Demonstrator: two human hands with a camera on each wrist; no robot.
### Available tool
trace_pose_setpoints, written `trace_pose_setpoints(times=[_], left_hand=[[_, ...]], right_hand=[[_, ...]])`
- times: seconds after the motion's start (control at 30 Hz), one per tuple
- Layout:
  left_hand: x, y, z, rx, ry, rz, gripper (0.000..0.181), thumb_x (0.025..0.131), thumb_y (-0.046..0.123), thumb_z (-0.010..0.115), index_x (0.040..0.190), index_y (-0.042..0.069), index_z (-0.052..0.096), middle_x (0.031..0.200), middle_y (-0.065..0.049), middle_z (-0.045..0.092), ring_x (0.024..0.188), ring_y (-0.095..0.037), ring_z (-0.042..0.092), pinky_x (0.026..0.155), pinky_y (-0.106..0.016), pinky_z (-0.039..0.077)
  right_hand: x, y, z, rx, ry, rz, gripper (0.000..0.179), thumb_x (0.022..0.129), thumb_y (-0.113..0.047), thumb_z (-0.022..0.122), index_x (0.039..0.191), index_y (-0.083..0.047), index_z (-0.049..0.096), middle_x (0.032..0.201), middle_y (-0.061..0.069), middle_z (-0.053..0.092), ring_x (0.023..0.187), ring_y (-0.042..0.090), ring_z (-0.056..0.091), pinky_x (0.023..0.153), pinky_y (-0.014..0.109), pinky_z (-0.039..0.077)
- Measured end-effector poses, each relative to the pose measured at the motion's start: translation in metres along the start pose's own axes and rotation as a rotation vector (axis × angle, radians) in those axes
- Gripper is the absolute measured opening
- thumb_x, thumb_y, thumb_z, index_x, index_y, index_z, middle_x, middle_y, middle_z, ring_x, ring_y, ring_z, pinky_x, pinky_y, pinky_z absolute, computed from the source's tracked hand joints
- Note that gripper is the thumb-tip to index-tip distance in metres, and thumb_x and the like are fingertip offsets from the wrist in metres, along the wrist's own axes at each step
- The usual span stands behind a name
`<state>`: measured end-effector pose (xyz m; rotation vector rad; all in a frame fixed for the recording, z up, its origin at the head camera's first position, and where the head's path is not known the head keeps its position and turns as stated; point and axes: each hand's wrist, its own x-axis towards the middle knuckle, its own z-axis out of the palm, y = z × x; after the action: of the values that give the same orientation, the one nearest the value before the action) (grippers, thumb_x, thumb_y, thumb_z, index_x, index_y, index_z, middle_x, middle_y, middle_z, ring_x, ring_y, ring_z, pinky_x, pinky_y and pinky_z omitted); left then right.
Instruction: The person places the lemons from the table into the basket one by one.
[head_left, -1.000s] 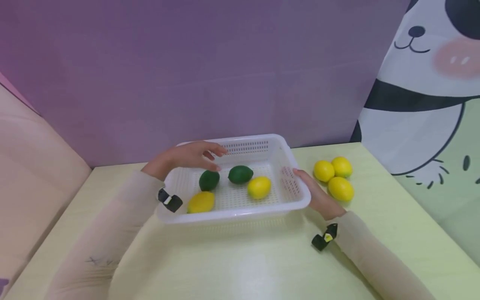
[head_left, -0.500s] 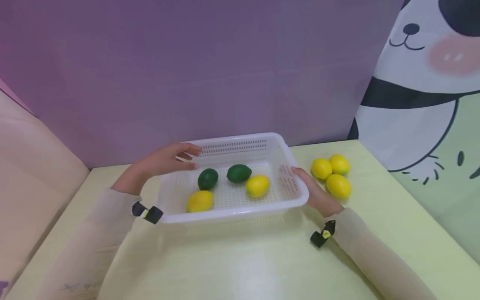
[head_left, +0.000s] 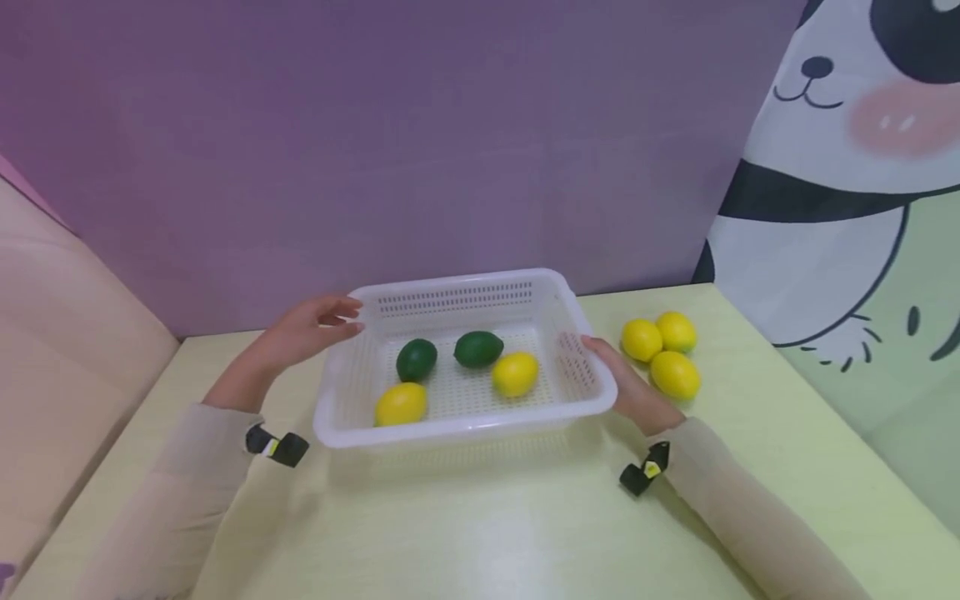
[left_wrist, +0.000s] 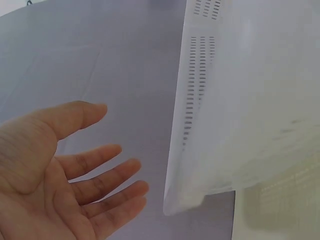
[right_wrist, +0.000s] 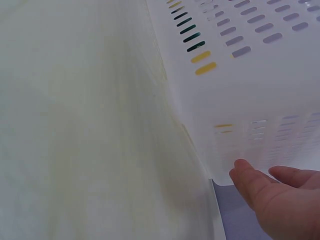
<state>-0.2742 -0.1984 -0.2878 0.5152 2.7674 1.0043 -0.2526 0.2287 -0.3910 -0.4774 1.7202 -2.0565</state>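
Checking out a white slotted basket (head_left: 465, 426) on the pale bench (head_left: 480, 521), long side facing the person, with four fruits inside. At the front left there's a yellow lemon (head_left: 401, 405) with a dark green fruit (head_left: 417, 360) just behind it, then toward the right a second green fruit (head_left: 479, 349) with another lemon (head_left: 515, 374) right beside it. The left hand (head_left: 303, 333) is by the basket's left back corner, fingers loosely bent and spread, palm bare, and the left wrist view has a clear gap between it and the rim. The right hand (head_left: 626, 379) is up against the right end, fingertips at the rim, though honestly I can't tell if it's gripping or just touching. Past that hand, three loose lemons (head_left: 675, 375) are bunched on the bench. Behind everything hangs a purple backdrop (head_left: 480, 150), plus a big cartoon panda (head_left: 810, 267) on the right
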Motion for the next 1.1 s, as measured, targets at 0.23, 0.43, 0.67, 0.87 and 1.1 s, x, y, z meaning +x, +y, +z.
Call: trace_pose_setpoints(times=[0.23,0.43,0.67,0.87,1.1], left_hand=[[-0.008,-0.01,-0.002,-0.037,0.029,-0.012,0.057,0.095,0.033,0.055,0.138,-0.002,0.04,0.137,-0.024,0.045,0.122,-0.04,0.044,0.097,-0.057,0.041],[-0.014,-0.022,0.001,-0.099,0.069,-0.069,0.058,0.096,0.033,0.053,0.14,-0.001,0.037,0.139,-0.024,0.042,0.122,-0.04,0.043,0.099,-0.059,0.038],[-0.015,-0.031,0.002,-0.12,0.121,-0.115,0.059,0.097,0.035,0.05,0.142,0.0,0.035,0.142,-0.025,0.038,0.124,-0.04,0.041,0.099,-0.059,0.037],[-0.018,-0.043,0.006,-0.138,0.137,-0.113,0.058,0.099,0.033,0.046,0.139,-0.007,0.034,0.137,-0.029,0.04,0.123,-0.043,0.039,0.099,-0.06,0.036],[-0.015,-0.05,0.016,-0.201,0.125,-0.133,0.058,0.099,0.032,0.045,0.138,-0.009,0.034,0.137,-0.03,0.04,0.125,-0.043,0.039,0.101,-0.055,0.038]], right_hand=[[0.0,0.0,0.001,-0.002,0.006,0.0,0.06,0.103,-0.039,0.017,0.149,-0.004,0.005,0.125,0.011,0.05,0.106,0.027,0.055,0.088,0.04,0.05],[0.001,0.0,0.005,0.004,-0.003,-0.007,0.059,0.103,-0.037,0.016,0.149,-0.003,0.004,0.123,0.006,0.05,0.107,0.026,0.052,0.089,0.04,0.049],[0.0,0.0,0.002,0.034,0.012,0.004,0.059,0.102,-0.039,0.017,0.148,-0.002,0.007,0.119,0.004,0.052,0.106,0.023,0.053,0.089,0.038,0.049],[0.001,0.0,0.002,0.032,0.009,0.024,0.06,0.102,-0.039,0.017,0.148,-0.002,0.006,0.117,0.002,0.054,0.104,0.021,0.054,0.087,0.036,0.05],[0.0,0.0,-0.002,-0.016,-0.006,0.033,0.06,0.103,-0.04,0.016,0.15,-0.006,0.004,0.126,0.009,0.049,0.107,0.026,0.053,0.089,0.041,0.049]])
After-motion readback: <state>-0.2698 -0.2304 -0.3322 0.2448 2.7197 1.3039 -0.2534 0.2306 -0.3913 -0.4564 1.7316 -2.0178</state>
